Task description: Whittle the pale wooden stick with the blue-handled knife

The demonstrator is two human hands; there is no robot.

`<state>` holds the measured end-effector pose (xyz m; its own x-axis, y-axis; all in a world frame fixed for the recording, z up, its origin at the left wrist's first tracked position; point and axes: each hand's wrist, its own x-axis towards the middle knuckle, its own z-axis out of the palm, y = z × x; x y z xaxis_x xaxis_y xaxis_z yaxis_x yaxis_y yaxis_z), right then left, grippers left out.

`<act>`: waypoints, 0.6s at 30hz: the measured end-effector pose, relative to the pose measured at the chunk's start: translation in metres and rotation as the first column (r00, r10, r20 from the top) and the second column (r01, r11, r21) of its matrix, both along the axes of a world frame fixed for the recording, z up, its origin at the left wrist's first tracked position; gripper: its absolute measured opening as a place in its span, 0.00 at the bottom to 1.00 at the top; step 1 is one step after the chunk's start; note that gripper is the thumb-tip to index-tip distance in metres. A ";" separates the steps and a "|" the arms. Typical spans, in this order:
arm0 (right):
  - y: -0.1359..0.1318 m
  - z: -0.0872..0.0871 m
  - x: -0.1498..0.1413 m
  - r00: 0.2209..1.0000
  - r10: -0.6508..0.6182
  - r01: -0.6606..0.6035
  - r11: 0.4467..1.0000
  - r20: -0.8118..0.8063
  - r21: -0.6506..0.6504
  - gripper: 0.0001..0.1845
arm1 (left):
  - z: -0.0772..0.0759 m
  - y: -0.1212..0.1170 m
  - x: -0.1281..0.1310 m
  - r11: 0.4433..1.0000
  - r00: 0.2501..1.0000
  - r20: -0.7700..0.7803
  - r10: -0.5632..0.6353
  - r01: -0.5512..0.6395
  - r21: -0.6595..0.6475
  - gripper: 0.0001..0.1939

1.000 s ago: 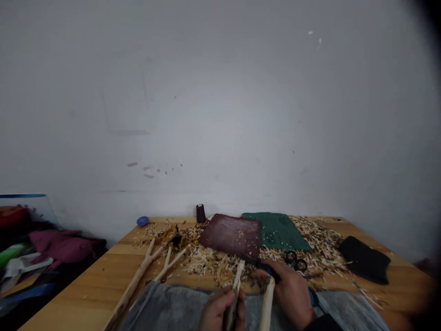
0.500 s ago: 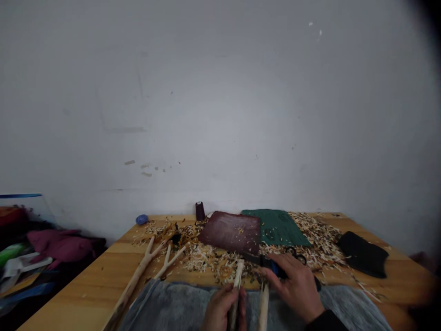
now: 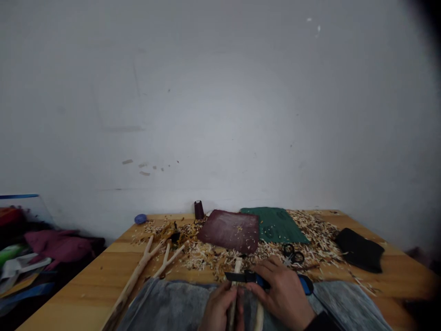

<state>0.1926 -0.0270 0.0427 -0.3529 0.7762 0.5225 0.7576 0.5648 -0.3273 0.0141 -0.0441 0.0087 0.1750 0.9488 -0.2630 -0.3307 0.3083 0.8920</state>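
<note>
My left hand is closed around a pale, partly peeled stick that points away from me. Wrapped in my right hand is the blue and black handle of a utility knife. Its dark blade lies across the stick just beyond my left fingers. A second peeled branch runs below my right hand, its lower end cut off by the frame. Under both hands spreads a grey cloth.
Wood shavings litter the wooden table. Forked branches lie at left. Farther back are a maroon sheet, a green sheet, scissors, a thread spool and a blue ball. A black piece lies right.
My right hand has moved left and nearer with the knife, bringing its blade across the stick. My left hand keeps its hold. The view has shifted slightly.
</note>
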 end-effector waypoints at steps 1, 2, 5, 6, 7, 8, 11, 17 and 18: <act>0.000 -0.001 0.000 1.000 -0.004 0.004 1.000 0.004 -0.008 0.11 | 0.000 0.000 0.000 1.000 1.000 0.000 0.010 -0.010 -0.019 0.18; 0.001 -0.002 0.000 1.000 -0.013 0.013 1.000 0.010 -0.013 0.11 | 0.000 0.000 0.001 0.999 1.000 -0.002 0.016 -0.016 -0.027 0.18; 0.008 -0.009 0.005 0.995 -0.096 0.096 0.995 0.032 -0.004 0.13 | 0.002 0.000 0.001 1.000 1.000 -0.013 -0.006 0.006 -0.007 0.22; 0.011 -0.013 0.010 0.989 -0.141 0.140 0.990 0.040 0.005 0.14 | 0.003 -0.001 0.001 1.000 1.000 -0.014 -0.017 0.017 -0.001 0.22; 0.015 -0.016 0.015 0.980 -0.194 0.194 0.981 0.049 0.012 0.15 | 0.004 -0.002 0.002 1.000 1.000 -0.010 -0.021 0.021 -0.007 0.22; 0.020 -0.019 0.021 0.967 -0.249 0.248 0.969 0.057 0.013 0.15 | 0.005 -0.003 0.002 1.000 1.000 -0.003 -0.016 0.016 -0.020 0.21; 0.028 -0.024 0.034 0.929 -0.369 0.370 0.929 0.037 -0.014 0.16 | 0.007 -0.005 0.003 0.999 1.000 0.014 0.005 -0.005 -0.047 0.19; 0.016 -0.015 0.017 0.986 -0.143 0.146 0.989 -0.082 0.023 0.17 | 0.006 -0.003 0.003 0.995 0.999 0.002 0.055 -0.054 -0.088 0.19; 0.012 -0.012 0.011 0.994 -0.086 0.089 0.995 -0.074 0.034 0.16 | 0.005 -0.002 0.002 0.995 0.998 -0.001 0.061 -0.061 -0.075 0.19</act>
<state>0.2038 -0.0152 0.0304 -0.2447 0.7822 0.5730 0.7798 0.5100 -0.3632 0.0163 -0.0465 0.0140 0.1173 0.9353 -0.3338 -0.3519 0.3535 0.8668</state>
